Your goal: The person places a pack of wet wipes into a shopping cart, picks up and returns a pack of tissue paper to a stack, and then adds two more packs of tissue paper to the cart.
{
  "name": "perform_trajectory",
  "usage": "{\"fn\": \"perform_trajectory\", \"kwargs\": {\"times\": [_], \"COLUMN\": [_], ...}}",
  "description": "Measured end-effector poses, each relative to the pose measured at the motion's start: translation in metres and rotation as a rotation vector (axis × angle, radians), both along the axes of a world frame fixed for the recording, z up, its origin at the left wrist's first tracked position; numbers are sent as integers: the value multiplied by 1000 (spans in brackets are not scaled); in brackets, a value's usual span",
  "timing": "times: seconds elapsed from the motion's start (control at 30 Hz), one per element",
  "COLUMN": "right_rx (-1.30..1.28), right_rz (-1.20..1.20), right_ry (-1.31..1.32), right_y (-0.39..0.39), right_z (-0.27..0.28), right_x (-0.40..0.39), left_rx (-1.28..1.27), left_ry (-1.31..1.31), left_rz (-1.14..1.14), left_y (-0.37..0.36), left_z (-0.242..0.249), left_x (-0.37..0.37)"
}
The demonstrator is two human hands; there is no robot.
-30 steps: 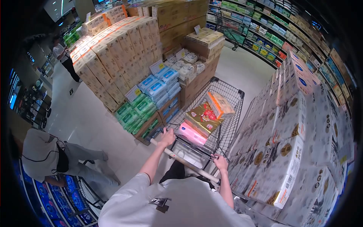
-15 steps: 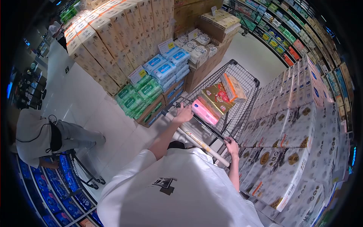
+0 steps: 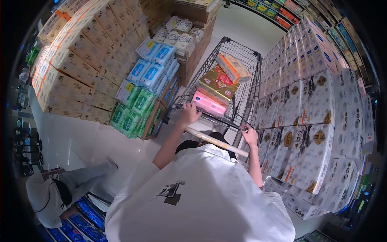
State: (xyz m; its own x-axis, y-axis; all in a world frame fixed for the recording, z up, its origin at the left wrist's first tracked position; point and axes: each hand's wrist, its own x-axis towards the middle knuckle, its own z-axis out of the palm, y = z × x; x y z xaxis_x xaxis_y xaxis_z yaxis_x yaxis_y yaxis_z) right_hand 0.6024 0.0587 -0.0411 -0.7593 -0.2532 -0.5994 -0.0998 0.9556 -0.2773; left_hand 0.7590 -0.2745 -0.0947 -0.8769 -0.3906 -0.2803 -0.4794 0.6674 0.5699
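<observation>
A black wire shopping cart (image 3: 251, 76) stands in front of me. Its rear rim bar is gripped near the left end by my left hand (image 3: 190, 114) and near the right end by my right hand (image 3: 249, 134). Inside the basket lie a pink pack (image 3: 209, 103), a gold and red pack (image 3: 219, 82) and an orange and white pack (image 3: 234, 67). A pale roller-like handle (image 3: 217, 142) crosses below my hands, between my forearms; neither hand is on it.
Left of the cart are green packs (image 3: 133, 111), blue packs (image 3: 152, 68) and tall beige cartons (image 3: 92, 60). Large white wrapped packs (image 3: 298, 133) are stacked close on the right. A person in a white top (image 3: 46, 197) bends at the lower left. Shelves curve along the top right.
The view has turned, so the cart appears more upright and higher in the frame. Both hands remain on it. The person at the left appears lower.
</observation>
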Motion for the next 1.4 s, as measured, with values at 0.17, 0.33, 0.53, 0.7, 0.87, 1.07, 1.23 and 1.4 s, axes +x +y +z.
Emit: {"fn": "perform_trajectory", "kwargs": {"times": [0.17,0.33,0.53,0.7,0.87,1.07,1.23,1.4], "right_rx": [-43,-11,13,-19,4,-33,-45,-53], "right_rz": [-6,-27,-42,-40,-36,-47,-54,-68], "right_ry": [-16,14,31,49,0,-27,-12,1], "right_y": [1,-7,-10,-1,-11,-12,-15,-16], "right_z": [-5,-2,5,-3,8,2,-9,-3], "right_x": [-9,-8,-4,-5,-8,-13,-16,-17], "left_rx": [34,44,49,126,-5,66,187,195], "left_ry": [-75,-129,-186,-231,-71,-74,-252,-270], "left_rz": [19,36,26,71,-30,-53,-3,-9], "left_y": [0,-2,-1,0,-5,-22,-29,-30], "left_z": [0,14,23,12,-32,-6,21,18], "left_x": [-8,-12,-13,-14,-3,-15,-31,-32]}}
